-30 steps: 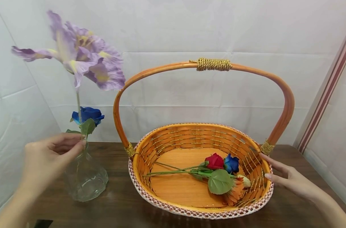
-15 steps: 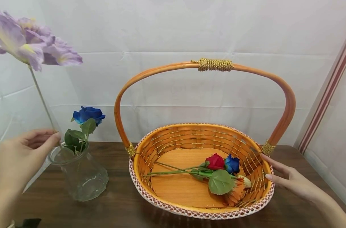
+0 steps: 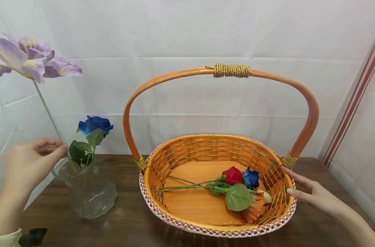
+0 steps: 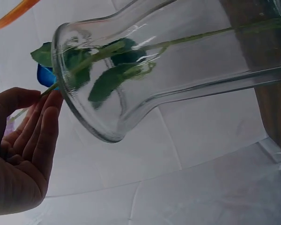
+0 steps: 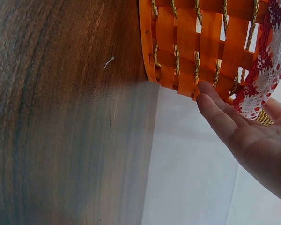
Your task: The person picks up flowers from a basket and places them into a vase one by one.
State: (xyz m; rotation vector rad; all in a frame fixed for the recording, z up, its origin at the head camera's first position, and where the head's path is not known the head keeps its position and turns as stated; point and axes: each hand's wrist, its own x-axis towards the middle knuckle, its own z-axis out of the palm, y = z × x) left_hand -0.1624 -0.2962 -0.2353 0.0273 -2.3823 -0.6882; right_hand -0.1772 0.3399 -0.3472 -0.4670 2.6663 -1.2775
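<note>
My left hand (image 3: 36, 164) pinches the stem of a purple artificial flower (image 3: 34, 63) between thumb and fingers, right at the mouth of a clear glass vase (image 3: 91, 195). In the left wrist view that stem passes in over the vase rim (image 4: 79, 117). A blue rose (image 3: 96, 125) with green leaves stands in the vase. My right hand (image 3: 320, 199) holds the right rim of an orange woven basket (image 3: 187, 219), thumb and forefinger over the edge. In the right wrist view other fingers (image 5: 220, 112) lie along its outer wall.
Inside the basket lie a red rose (image 3: 232, 175), a second blue rose (image 3: 251, 177), an orange flower (image 3: 254, 208) and a pale bud. The tall handle (image 3: 232, 70) arches above. A brown wooden table (image 3: 128, 219) bears everything, with white sheeting (image 3: 190, 31) behind.
My left hand carries the purple flower left, away from the blue rose, then lowers it to the vase mouth. The right hand and basket stay put.
</note>
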